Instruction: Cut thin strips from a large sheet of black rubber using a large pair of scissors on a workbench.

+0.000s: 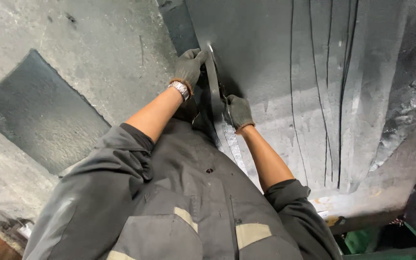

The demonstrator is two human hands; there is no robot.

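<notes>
A long, narrow, dark metal strip (214,91) is grasped by the gloved left hand (189,67) at its upper end and by the gloved right hand (239,111) lower on it.

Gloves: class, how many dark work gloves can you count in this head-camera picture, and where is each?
2. One glove is on the left hand, gripping the top of a narrow metal strip; the other is on the right hand, lower on that strip. None seem hidden.

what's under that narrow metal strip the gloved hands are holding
Under the narrow metal strip lies a big dark metal sheet. The left hand grips the strip's upper end, the right hand its middle. The person's grey jacket hides its lower end.
</notes>
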